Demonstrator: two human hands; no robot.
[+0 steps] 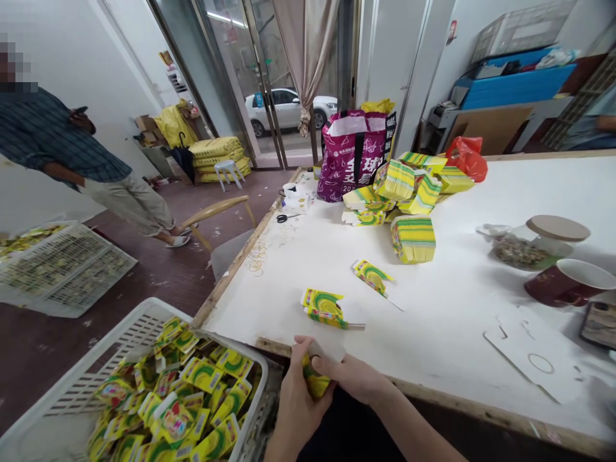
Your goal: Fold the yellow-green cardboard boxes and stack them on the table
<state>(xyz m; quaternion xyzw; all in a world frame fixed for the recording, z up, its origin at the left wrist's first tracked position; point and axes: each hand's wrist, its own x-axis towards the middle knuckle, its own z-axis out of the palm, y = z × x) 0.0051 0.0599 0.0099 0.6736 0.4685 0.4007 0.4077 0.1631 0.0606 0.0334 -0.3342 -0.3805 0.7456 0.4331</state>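
Observation:
Both my hands meet at the near edge of the white table (447, 301). My left hand (294, 399) and my right hand (349, 375) are closed together on a small yellow-green carton (315, 382), which is partly hidden between the fingers. Just beyond them on the table lies a flat yellow-green carton (325, 307), and another one (371, 274) lies a little farther. Below my left hand stands a white plastic crate (96, 375) filled with several folded cartons (187, 401).
A pile of bundled flat cartons (409, 205) and a magenta bag (353, 154) sit at the table's far side. A jar with a lid (539, 240), a dark red cup (568, 281) and white card cutouts (534, 356) lie right. A person (81, 167) stands at left near stacked crates (62, 266).

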